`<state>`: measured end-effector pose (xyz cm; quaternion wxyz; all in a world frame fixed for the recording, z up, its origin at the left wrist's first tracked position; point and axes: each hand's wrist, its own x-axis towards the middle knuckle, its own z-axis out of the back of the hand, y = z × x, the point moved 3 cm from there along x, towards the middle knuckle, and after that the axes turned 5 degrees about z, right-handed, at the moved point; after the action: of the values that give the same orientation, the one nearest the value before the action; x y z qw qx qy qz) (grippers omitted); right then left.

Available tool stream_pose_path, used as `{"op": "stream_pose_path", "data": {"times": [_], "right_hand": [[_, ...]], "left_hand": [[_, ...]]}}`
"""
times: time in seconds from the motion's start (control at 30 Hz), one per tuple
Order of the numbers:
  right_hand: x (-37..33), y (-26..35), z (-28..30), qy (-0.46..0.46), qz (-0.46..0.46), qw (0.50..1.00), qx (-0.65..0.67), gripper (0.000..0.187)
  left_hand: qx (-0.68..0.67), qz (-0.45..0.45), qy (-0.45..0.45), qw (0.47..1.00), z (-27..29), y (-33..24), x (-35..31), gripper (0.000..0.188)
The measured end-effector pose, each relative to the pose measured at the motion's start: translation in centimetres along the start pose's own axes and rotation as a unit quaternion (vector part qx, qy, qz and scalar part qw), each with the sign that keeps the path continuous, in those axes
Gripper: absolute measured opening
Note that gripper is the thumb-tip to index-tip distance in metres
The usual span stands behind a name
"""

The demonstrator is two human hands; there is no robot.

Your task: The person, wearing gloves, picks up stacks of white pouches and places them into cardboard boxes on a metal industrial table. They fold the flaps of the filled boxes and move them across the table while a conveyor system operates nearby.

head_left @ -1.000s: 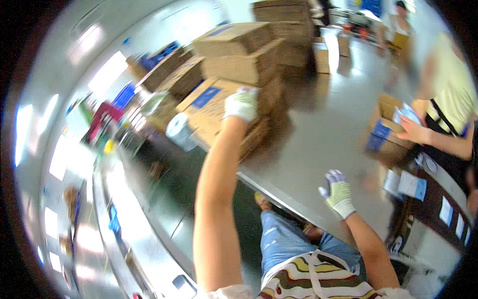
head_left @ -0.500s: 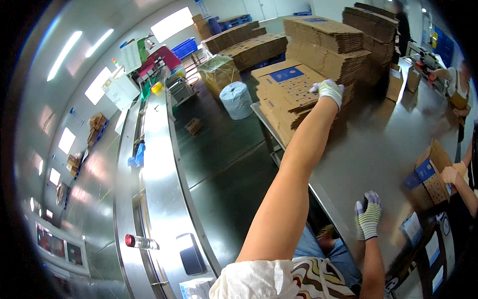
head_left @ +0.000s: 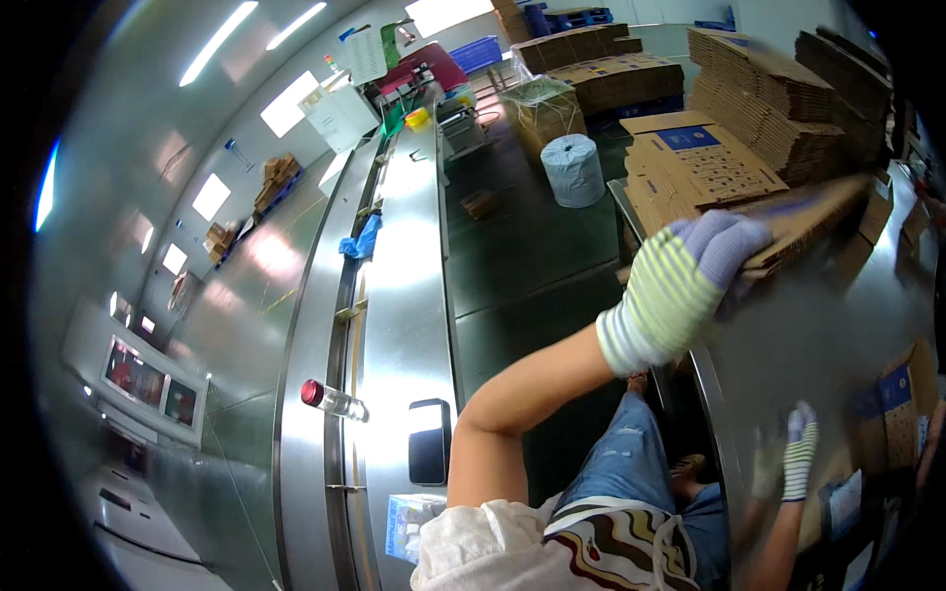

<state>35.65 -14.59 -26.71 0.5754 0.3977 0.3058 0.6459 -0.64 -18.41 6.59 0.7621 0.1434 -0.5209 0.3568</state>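
Note:
My left hand (head_left: 680, 281), in a striped glove with lilac fingertips, grips the near end of a flattened cardboard carton (head_left: 813, 222). The carton is tilted and partly blurred above the metal table (head_left: 778, 340). Behind it lies a pile of flat brown cartons (head_left: 705, 163) with a blue printed panel on top. My right hand (head_left: 800, 453), in a matching glove, is over the table's near right part. Its fingers are stretched out and nothing is in them. An open brown carton (head_left: 905, 399) stands to its right.
Taller stacks of flat cartons (head_left: 754, 98) rise at the back right. A wrapped blue-white roll (head_left: 572, 170) stands on the floor. On the long steel bench (head_left: 399, 325) at left lie a red-capped bottle (head_left: 335, 400), a phone (head_left: 429, 443) and blue plastic (head_left: 363, 239).
My left hand has come back from the pile toward me, bringing a flattened carton with it. My view has swung to the right, and my right hand remains open.

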Motion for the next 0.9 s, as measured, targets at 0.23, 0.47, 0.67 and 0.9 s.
{"op": "stream_pose_path", "data": {"times": [0.23, 0.47, 0.67, 0.9], "right_hand": [[2.4, 5.0, 8.8, -0.179, 0.104, 0.94, 0.273, 0.062], [-5.0, 12.9, 12.5, -0.098, 0.206, 0.965, 0.132, 0.062], [-3.0, 11.7, 10.8, -0.15, 0.068, 0.965, 0.202, 0.047], [0.1, 13.5, 8.8, -0.211, 0.146, 0.959, -0.117, 0.048]], "left_hand": [[-0.2, 0.199, 0.044, 0.958, -6.7, -0.3, -7.9, 0.026], [-0.391, 0.413, 0.067, 0.82, -17.5, 2.1, -12.1, 0.042], [-0.304, 0.475, 0.093, 0.82, -20.5, 3.3, -12.9, 0.054], [-0.388, 0.342, 0.393, 0.76, -18.4, 3.1, -12.3, 0.065]]}}
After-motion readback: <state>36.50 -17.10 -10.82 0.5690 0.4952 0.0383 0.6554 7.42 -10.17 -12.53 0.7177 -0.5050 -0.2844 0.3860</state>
